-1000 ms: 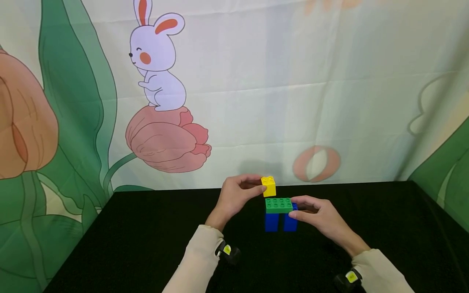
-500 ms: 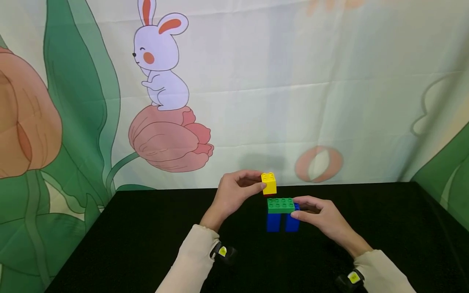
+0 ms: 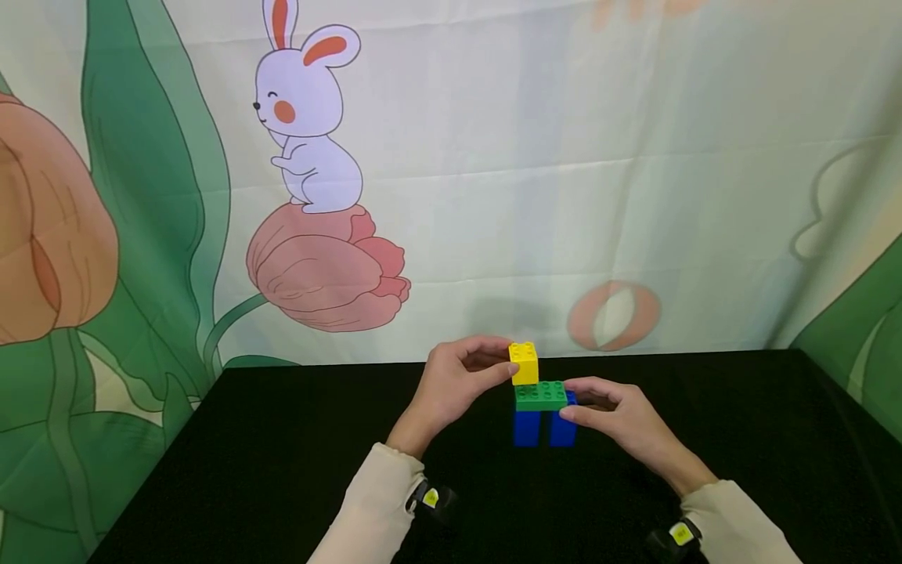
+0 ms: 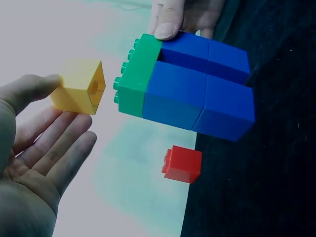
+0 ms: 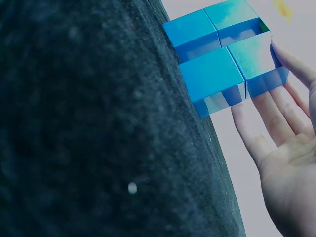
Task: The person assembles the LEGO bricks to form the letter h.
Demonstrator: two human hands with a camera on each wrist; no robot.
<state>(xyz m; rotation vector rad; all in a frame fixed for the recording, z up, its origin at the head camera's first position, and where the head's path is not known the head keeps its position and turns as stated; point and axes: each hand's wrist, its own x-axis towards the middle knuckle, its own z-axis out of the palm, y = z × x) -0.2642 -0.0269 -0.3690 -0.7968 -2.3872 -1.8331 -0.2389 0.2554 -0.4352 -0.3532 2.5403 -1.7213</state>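
Observation:
Between thumb and fingers, my left hand [image 3: 451, 384] pinches a yellow toy brick [image 3: 524, 363] over the left end of a green brick [image 3: 541, 397]. The left wrist view shows a gap between the yellow brick's hollow underside and the green studs. The long green brick lies across two columns of stacked blue bricks [image 4: 175, 91], standing upright on the table. My right hand [image 3: 620, 411] grips the right column near its top, thumb on the near side, with the upper blue brick [image 5: 254, 54] between thumb and fingers in the right wrist view.
A small red brick [image 4: 182, 164] sits on the table beyond the blue columns; it is hidden in the head view. The black tabletop [image 3: 296, 454] ends at a printed cloth backdrop [image 3: 479, 196] with a rabbit and flowers.
My left hand rises slightly, then comes down and a little right, bringing the yellow brick closer over the green one. My right hand and the blue columns hold nearly still.

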